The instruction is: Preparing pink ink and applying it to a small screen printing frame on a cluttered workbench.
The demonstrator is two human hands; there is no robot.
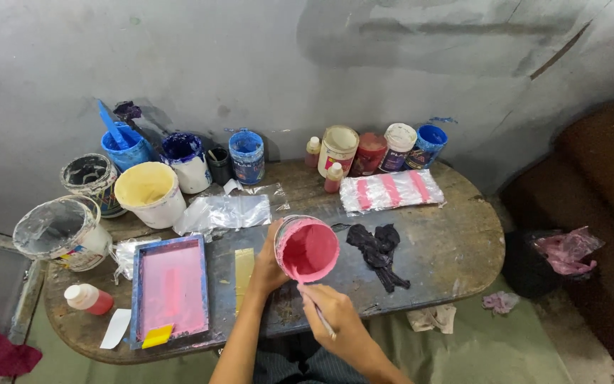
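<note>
My left hand [267,262] grips a small tub of pink paint [308,249], tilted so its mouth faces me, above the wooden table [456,249]. My right hand [332,311] holds a thin stick [314,307] whose tip reaches into the tub's lower rim. To the left lies a blue-framed printing screen [170,288] smeared pink, with a yellow squeegee piece [156,336] at its near edge. A black rag [379,252] lies just right of the tub.
Several paint buckets and jars line the table's back edge, among them a cream bucket [151,192], a blue tub [247,155] and a red jar [369,153]. Pink-striped plastic sheet [391,190] lies at back right. A small red bottle [88,299] lies at the front left.
</note>
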